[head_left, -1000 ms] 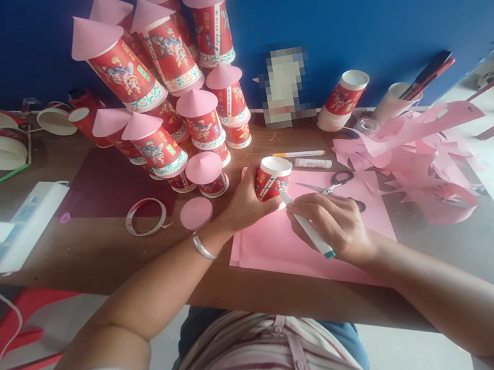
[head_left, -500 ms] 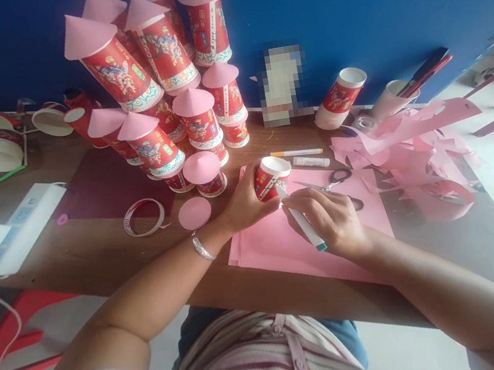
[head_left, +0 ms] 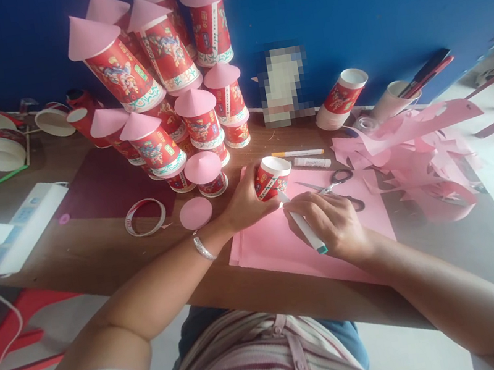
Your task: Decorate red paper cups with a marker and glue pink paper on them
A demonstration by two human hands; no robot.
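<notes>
My left hand (head_left: 250, 202) is wrapped round a small red paper cup (head_left: 270, 182) with a white rim, held tilted above pink paper sheets (head_left: 279, 242). Between the fingers of my right hand (head_left: 330, 222) is a white marker (head_left: 307, 230) with a green end, its tip at the cup's lower side. A pair of scissors (head_left: 344, 177) with dark handles lies on the pink paper, partly behind my right hand. Beyond the cup rest an orange-and-white marker (head_left: 297, 153) and a white tube (head_left: 312, 163).
Several red paper-cup towers with pink cone roofs (head_left: 195, 109) stand at the back left. Pink paper scraps (head_left: 414, 146) are heaped on the right, near a stacked cup (head_left: 342, 98) and a pen holder (head_left: 395, 100). A cup ring (head_left: 145, 218), pink disc (head_left: 196, 213) and power strip (head_left: 22, 230) lie left.
The view has shifted very slightly. Both hands keep their hold, and the marker tip stays at the cup with hardly any visible movement.
</notes>
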